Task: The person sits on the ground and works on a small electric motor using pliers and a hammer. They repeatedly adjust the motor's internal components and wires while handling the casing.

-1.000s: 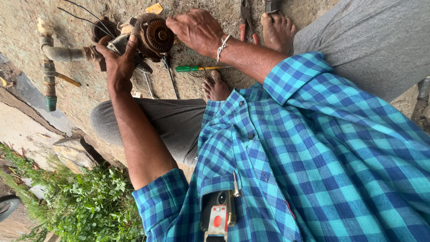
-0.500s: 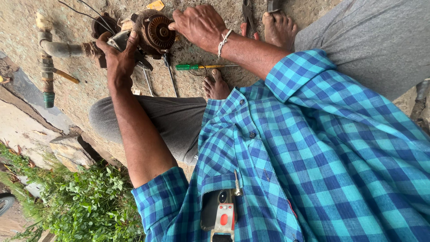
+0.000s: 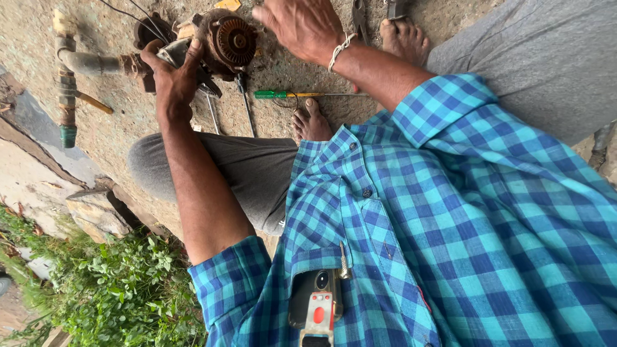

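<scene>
- our left hand is closed round the near edge of the pump, thumb and fingers wrapped on a grey metal part; our right hand hangs open just above the pump's rusty ribbed end, fingers spread, and we cannot tell if it touches.
- the pump sits on the ground ahead of our knees, joined on its left to the pipe.
- the pipe looks like the stiffest anchor here, so we judge it best to brace against it and not twist the joint.
- with the left hand holding the body firm, the right can work the ribbed end squarely; a slanted pull on rusted metal may jam.
- the green screwdriver lies just beside our foot, near the right wrist.
- thin black wires run off behind the pump; we keep fingers off them.
</scene>
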